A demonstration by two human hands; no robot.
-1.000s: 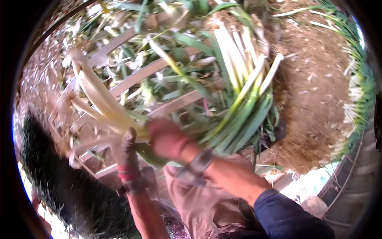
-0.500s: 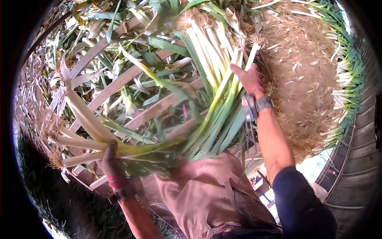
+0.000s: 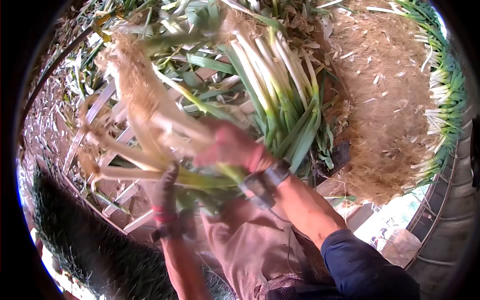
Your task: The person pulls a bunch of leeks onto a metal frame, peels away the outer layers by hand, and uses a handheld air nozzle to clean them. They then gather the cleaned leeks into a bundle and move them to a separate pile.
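In the head view my gloved left hand (image 3: 164, 192) is closed round the stalks of several leeks (image 3: 131, 173), their roots pointing left. Blurred by motion, my right hand (image 3: 232, 145) is wrapped round more leek stalks (image 3: 172, 117). Their bushy roots (image 3: 132, 75) point up and left, above the leeks in my left hand. Both handfuls meet and overlap in front of my lap, so single stalks are hard to tell apart. Beyond my right hand lies a loose pile of leeks (image 3: 272, 75), white ends away from me and green leaves towards me.
Slats (image 3: 95, 112) strewn with leaf scraps (image 3: 210, 62) lie ahead and left. Loose roots and trimmings (image 3: 385, 100) cover the ground at right, bordered by a row of leeks (image 3: 440, 100). Dark green netting or turf (image 3: 95, 240) is at lower left; a cloth (image 3: 245, 245) covers my lap.
My right hand has moved left and towards me from the pile, carrying leeks to those in my left hand. My left hand has shifted slightly right, still holding its leeks.
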